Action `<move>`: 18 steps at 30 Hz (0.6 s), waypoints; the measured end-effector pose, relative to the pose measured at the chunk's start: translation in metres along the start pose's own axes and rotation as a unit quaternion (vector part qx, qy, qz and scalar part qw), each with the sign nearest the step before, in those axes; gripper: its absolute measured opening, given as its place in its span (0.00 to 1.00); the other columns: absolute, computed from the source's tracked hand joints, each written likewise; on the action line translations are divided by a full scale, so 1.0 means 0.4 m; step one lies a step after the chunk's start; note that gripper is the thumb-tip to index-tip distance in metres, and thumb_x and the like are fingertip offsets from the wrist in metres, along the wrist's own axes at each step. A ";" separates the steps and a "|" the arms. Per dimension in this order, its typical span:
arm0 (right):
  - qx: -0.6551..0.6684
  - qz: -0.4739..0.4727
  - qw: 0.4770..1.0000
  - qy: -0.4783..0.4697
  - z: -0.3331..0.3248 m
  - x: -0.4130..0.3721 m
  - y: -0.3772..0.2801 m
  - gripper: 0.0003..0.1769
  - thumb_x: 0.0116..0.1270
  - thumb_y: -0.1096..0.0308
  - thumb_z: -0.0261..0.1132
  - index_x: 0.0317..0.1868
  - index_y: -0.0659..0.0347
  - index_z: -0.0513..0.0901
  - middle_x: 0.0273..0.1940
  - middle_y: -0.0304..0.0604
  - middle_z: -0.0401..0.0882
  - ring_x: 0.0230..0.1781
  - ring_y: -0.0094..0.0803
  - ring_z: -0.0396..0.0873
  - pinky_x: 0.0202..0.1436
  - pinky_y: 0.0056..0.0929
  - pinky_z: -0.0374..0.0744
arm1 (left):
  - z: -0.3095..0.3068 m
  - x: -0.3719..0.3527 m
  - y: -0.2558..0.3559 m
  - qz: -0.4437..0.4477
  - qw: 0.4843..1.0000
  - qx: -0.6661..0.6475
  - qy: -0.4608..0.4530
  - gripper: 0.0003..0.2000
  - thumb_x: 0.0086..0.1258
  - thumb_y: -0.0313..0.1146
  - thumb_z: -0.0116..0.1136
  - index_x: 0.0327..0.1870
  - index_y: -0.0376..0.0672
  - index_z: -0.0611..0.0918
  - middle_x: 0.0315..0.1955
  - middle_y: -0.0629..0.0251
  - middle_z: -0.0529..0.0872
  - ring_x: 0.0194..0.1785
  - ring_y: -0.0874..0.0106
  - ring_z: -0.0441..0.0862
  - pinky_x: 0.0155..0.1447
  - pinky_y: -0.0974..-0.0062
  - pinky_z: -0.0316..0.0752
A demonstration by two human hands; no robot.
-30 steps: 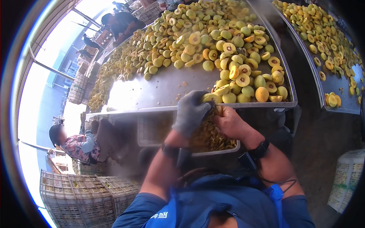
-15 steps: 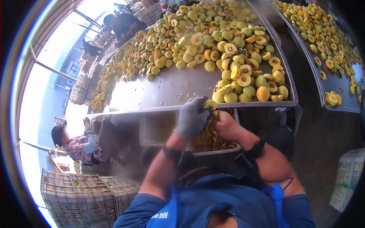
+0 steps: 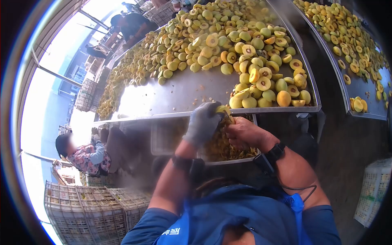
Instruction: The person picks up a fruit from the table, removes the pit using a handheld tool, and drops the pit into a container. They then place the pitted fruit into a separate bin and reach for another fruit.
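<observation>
My left hand (image 3: 202,123), in a grey glove, is closed around a yellow-green peach half (image 3: 224,110) just in front of the table's near edge. Bare and curled, my right hand (image 3: 246,132) presses up against that fruit from the right. Whatever its fingers grip is hidden, and a tool cannot be made out. Below both hands sits a plastic crate (image 3: 234,161) with brownish peach scraps (image 3: 222,147) in it. Close beyond the hands, cut peaches (image 3: 265,83) are heaped on the metal table (image 3: 171,97), several showing a dark stone or hollow.
A second metal table (image 3: 361,110) with peach halves stands at the right. Stacked plastic crates (image 3: 87,204) are at lower left, and another crate (image 3: 373,192) at lower right. A person (image 3: 87,157) sits at the left; another person (image 3: 132,26) leans at the table's far side.
Both hands stay together at the peach half. The right hand has shifted slightly and its wrist has turned; the left hand has barely moved. The heap looks the same.
</observation>
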State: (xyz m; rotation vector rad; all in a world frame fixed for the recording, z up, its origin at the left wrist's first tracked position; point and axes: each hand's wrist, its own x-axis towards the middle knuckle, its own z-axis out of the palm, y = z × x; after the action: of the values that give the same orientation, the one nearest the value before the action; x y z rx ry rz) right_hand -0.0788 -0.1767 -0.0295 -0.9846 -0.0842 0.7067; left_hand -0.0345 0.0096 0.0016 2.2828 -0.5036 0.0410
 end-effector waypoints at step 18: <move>0.065 0.060 0.996 -0.021 0.033 -0.019 0.002 0.10 0.75 0.69 0.59 0.32 0.55 0.72 0.23 0.33 0.69 0.16 0.21 0.68 0.18 0.28 0.66 | 0.065 0.004 0.006 0.102 0.983 -0.126 0.091 0.15 0.80 0.32 0.49 0.47 0.30 0.85 0.39 0.59 0.88 0.41 0.74 0.83 0.48 0.74 0.78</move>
State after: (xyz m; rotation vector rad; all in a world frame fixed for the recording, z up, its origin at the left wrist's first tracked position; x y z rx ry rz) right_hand -0.0898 -0.1712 -0.0209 -0.8541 -0.0162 0.8329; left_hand -0.0373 -0.0108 -0.0146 1.9525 -0.6078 0.2710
